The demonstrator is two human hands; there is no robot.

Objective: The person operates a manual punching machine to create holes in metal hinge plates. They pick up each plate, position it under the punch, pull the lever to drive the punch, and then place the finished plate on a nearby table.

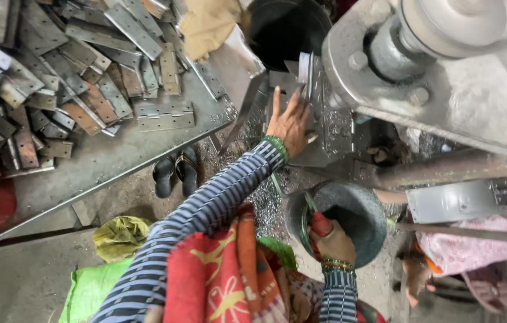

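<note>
Left arm in striped sleeve stretched forward; left hand (290, 121) reaches up to press machine (445, 72), fingers spread half open around small metal plate (305, 69) at die area, thumb and fingertips touching plate edge. Right arm bent close to body; right hand (332, 240) curled closed on red-handled tool (320, 224) at rim of dark round metal pan (349, 218) below machine. Pile of hinge plates (80, 72) on sheet-metal table (104, 161), well apart to left. Sandals (175, 172) on floor beside table.
</note>
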